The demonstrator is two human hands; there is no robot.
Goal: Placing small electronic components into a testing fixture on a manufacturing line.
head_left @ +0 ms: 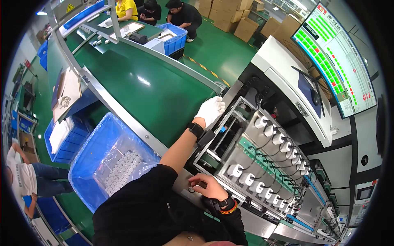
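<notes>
My left hand, in a white glove, reaches to the end of the green conveyor belt. Its fingers curl beside the metal machine frame; whatever may be inside them is hidden. Closer to my body, my bare right hand bends its thumb and index finger around a small round metal button on the machine's front panel. To the right of both hands, white plug-in adapters stand in two rows on a metal fixture plate. Black cables run from them over a green strip between the rows.
A blue bin, lined with clear plastic, holds many small white parts at my left. A large monitor stands over a white cabinet at the far right. Co-workers sit or crouch beyond the belt; another person stands far left.
</notes>
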